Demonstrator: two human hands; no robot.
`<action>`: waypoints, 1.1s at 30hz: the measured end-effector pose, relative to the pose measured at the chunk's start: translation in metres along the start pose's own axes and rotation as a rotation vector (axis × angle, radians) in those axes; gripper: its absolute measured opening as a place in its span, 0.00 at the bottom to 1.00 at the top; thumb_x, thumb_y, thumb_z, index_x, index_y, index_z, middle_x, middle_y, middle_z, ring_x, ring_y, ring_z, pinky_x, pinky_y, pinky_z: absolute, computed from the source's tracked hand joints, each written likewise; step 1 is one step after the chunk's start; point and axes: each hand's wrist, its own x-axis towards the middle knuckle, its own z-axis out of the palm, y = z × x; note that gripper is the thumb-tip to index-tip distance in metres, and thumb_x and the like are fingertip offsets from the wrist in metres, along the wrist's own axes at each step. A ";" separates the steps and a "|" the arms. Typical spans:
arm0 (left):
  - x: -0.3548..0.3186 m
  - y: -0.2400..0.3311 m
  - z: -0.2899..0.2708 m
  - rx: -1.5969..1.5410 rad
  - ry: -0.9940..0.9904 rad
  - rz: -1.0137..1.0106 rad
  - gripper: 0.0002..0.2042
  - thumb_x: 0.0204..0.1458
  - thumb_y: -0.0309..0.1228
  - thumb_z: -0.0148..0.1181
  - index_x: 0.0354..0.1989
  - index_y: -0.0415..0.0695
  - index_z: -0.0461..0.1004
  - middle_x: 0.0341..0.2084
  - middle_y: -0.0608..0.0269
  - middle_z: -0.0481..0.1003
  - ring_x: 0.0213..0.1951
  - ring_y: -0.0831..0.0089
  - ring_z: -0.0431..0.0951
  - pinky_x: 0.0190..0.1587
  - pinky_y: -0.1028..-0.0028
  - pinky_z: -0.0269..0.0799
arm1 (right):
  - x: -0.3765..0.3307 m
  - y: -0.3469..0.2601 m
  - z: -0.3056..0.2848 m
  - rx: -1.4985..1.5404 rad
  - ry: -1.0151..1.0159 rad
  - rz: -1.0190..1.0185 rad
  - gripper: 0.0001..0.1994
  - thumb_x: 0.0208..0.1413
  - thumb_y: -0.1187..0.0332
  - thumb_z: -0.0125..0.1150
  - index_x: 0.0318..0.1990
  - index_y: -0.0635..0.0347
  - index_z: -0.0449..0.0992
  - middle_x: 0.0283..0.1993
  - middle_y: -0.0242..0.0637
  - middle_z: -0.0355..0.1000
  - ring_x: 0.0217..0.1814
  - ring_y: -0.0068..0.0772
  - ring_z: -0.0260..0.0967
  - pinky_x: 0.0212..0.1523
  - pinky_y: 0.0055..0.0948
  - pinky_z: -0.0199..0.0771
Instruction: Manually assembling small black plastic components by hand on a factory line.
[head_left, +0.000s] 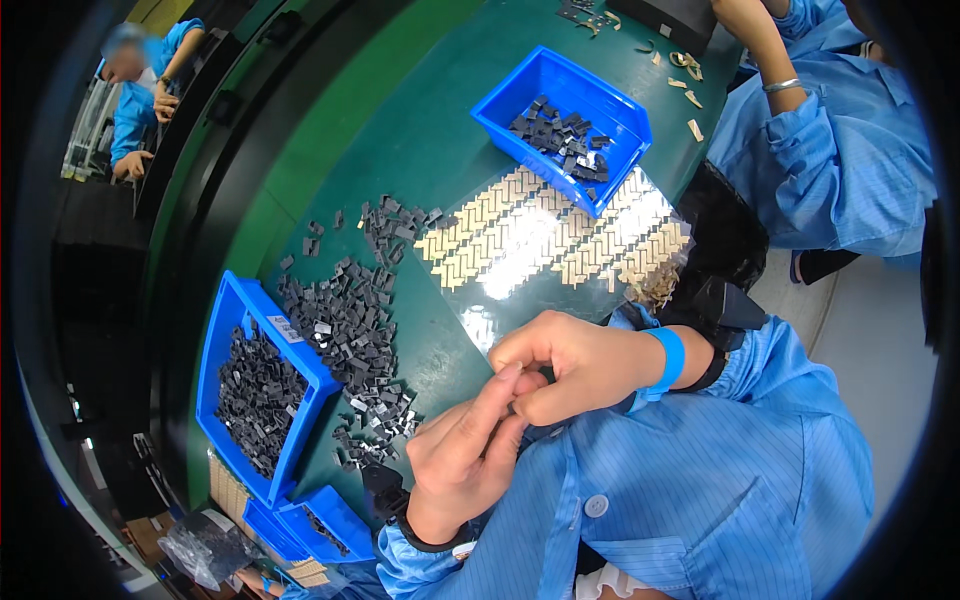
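A clear sheet [560, 240] of tan pieces lies on the green table [420, 120], dark parts [350, 330] loose beside it. The left hand [465, 455] and right hand [565, 360] meet fingertip to fingertip above the table edge, pinched shut; what they grip is hidden. 2 blue bins [230, 330] [560, 75] hold more dark parts. A coworker's arm [770, 60] rests far right.
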 end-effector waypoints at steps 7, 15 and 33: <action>-0.009 -0.007 0.013 -0.690 0.180 -0.324 0.16 0.46 0.17 0.59 0.46 0.36 0.73 0.33 0.51 0.77 0.28 0.68 0.79 0.33 0.73 0.76 | -0.003 -0.013 0.000 0.348 -0.019 0.058 0.11 0.57 0.64 0.55 0.28 0.63 0.69 0.26 0.32 0.70 0.24 0.14 0.62 0.24 0.16 0.61; -0.024 -0.013 0.025 -1.634 0.250 -0.724 0.11 0.54 0.24 0.52 0.46 0.39 0.72 0.32 0.48 0.76 0.29 0.65 0.78 0.33 0.69 0.76 | 0.003 0.009 -0.013 -0.405 0.084 -0.488 0.10 0.52 0.66 0.60 0.27 0.60 0.67 0.24 0.33 0.66 0.24 0.29 0.65 0.28 0.27 0.65; -0.051 -0.057 -0.114 1.098 0.587 -0.398 0.12 0.48 0.22 0.57 0.42 0.36 0.73 0.50 0.47 0.68 0.53 0.55 0.67 0.55 0.64 0.60 | -0.008 0.006 -0.049 -1.067 0.441 -0.352 0.05 0.47 0.73 0.60 0.29 0.63 0.71 0.29 0.38 0.67 0.31 0.40 0.67 0.31 0.33 0.67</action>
